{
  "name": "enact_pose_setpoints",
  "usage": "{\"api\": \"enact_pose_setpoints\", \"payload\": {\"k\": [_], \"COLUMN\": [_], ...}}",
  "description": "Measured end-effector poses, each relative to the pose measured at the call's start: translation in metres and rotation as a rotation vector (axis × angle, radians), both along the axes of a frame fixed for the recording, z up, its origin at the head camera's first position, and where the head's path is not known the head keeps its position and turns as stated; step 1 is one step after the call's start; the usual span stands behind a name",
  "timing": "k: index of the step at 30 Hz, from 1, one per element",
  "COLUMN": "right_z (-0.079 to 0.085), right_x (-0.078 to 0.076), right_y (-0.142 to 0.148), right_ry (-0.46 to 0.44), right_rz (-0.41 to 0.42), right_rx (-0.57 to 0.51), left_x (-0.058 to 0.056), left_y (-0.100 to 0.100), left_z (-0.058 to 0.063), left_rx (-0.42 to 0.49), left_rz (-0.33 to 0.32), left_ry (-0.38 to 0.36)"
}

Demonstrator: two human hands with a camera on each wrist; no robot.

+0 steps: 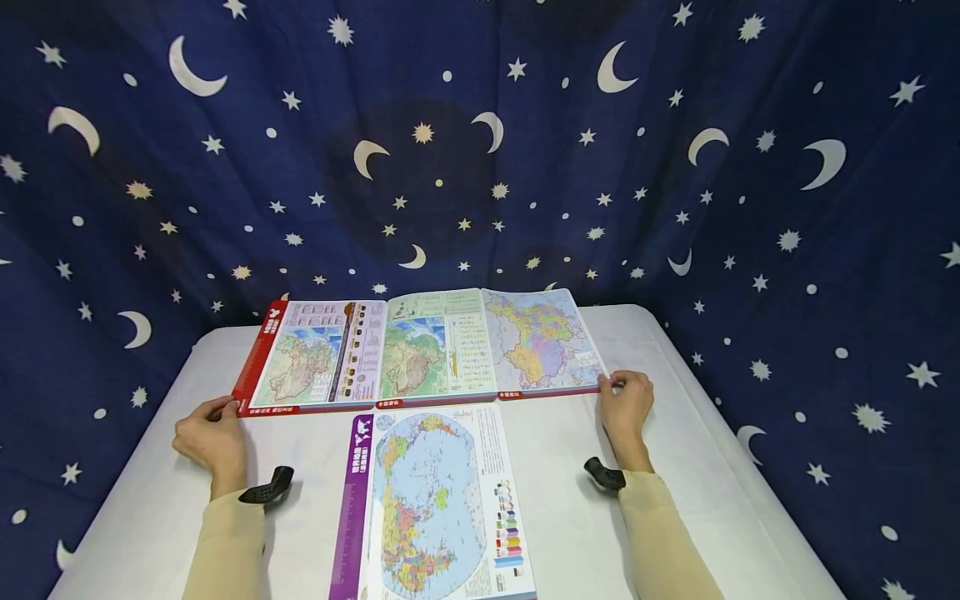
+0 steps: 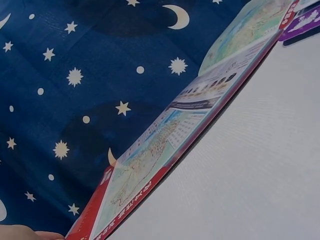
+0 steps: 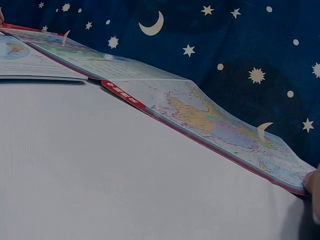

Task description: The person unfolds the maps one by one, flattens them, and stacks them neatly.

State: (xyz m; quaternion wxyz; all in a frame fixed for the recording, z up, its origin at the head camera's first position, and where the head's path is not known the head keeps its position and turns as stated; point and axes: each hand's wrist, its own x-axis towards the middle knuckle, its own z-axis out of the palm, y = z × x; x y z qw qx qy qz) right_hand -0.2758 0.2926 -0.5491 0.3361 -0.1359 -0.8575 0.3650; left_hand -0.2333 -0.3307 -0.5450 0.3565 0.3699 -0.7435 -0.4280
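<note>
A long fold-out map (image 1: 435,346) with a red left border lies across the far part of the table, spread into three panels with creases between them. My left hand (image 1: 213,437) pinches its near left corner, and only a bit of that hand (image 2: 22,233) shows in the left wrist view. At the near right corner, my right hand (image 1: 628,408) pinches the edge between thumb and fingers; the right wrist view catches its fingertips (image 3: 311,182). Closer to me, between my forearms, a world map (image 1: 431,500) with a purple left border lies flat on the table.
A white cloth covers the table (image 1: 292,467). Behind its far edge hangs a dark blue curtain (image 1: 450,167) with moons and stars, close to the fold-out map. Black devices (image 1: 267,486) sit at both sleeve cuffs.
</note>
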Motion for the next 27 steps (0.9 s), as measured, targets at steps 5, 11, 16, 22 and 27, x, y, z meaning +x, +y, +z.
{"api": "enact_pose_setpoints", "payload": {"k": [5, 11, 16, 22, 27], "right_z": [-0.001, -0.002, -0.003, -0.003, -0.003], "right_x": [0.000, -0.001, -0.001, 0.004, 0.016], "right_y": [0.000, 0.000, -0.001, -0.005, -0.012], "right_ry": [-0.007, -0.007, -0.022, 0.013, 0.024], "right_rz": [0.002, -0.004, -0.016, -0.042, -0.014], "right_rx": [0.000, 0.003, 0.010, 0.006, 0.017], "left_x": [0.000, -0.003, -0.004, -0.001, 0.010], "left_y": [-0.001, -0.001, -0.001, 0.005, 0.013], "left_z": [-0.003, -0.004, -0.003, 0.000, -0.002], "left_rx": [-0.010, -0.012, -0.041, -0.025, -0.007], "left_rz": [-0.004, -0.007, 0.005, -0.020, -0.018], "left_ry": [0.000, -0.022, -0.012, 0.008, 0.030]}}
